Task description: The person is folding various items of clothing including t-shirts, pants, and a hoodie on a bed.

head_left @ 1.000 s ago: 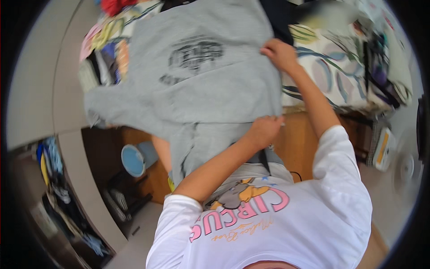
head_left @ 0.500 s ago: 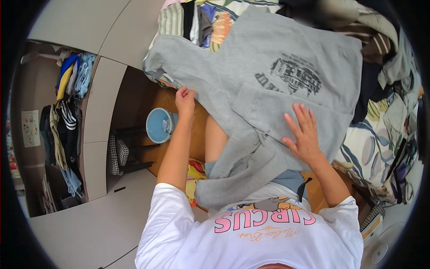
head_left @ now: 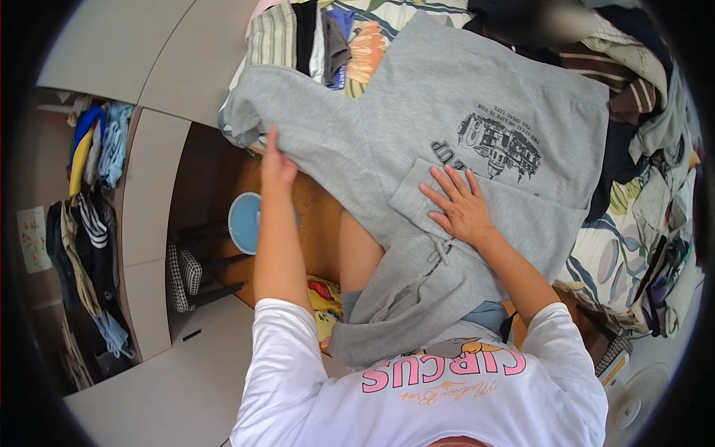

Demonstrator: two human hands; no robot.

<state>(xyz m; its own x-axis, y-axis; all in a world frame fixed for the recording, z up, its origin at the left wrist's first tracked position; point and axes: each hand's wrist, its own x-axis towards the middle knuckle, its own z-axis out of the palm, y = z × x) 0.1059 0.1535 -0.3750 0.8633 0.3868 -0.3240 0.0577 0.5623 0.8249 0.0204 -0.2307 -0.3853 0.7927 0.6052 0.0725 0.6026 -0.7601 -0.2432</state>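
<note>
A grey hooded sweatshirt (head_left: 447,89) with a dark printed picture lies spread over the bed, its hood (head_left: 402,298) hanging over the near edge onto my lap. One sleeve is folded across the body, and my right hand (head_left: 459,206) rests flat on it with fingers spread. The other sleeve (head_left: 305,104) stretches out to the left. At that sleeve's near edge is my left hand (head_left: 278,165), seen side-on with its fingers stretched forward; part of the fingers is hidden.
Folded clothes (head_left: 313,41) lie at the far left of the bed, and a heap of clothes (head_left: 633,67) at the right. A blue bucket (head_left: 244,223) stands on the floor beside my left forearm. At the left is an open wardrobe with hanging clothes (head_left: 93,223).
My left hand has moved forward and left along the sleeve, its fingers now straighter. My right hand has slid left over the folded sleeve. The view has shifted slightly.
</note>
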